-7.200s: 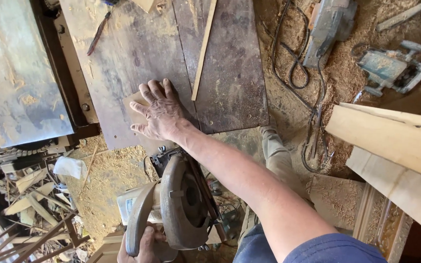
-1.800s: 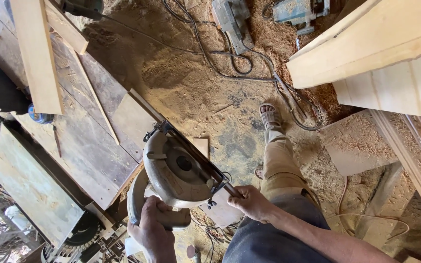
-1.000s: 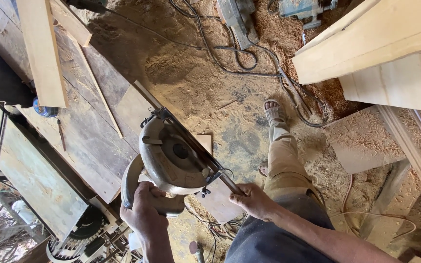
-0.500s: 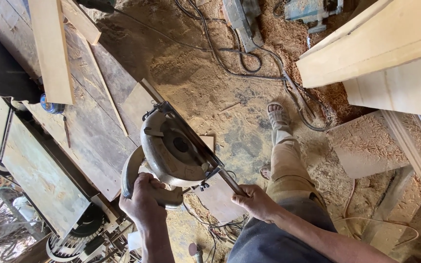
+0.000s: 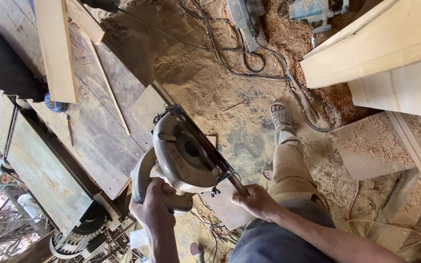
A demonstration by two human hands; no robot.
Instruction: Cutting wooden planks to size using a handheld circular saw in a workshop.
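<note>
Across the left side runs a worn, dark wooden workbench (image 5: pixel 98 131), with a pale plank (image 5: pixel 54 48) lying on its far part and a small blue round can (image 5: pixel 54 103) just beside that plank. At centre, the left hand (image 5: pixel 154 209) is clamped on the handle of a circular saw (image 5: pixel 183 156), held above the sawdust-covered floor (image 5: pixel 210 83). The right hand (image 5: pixel 257 202) grips the saw's base plate edge. Black cables (image 5: pixel 249 53) trail over the far floor. Pale timber boards (image 5: pixel 381 44) are stacked at the far right.
</note>
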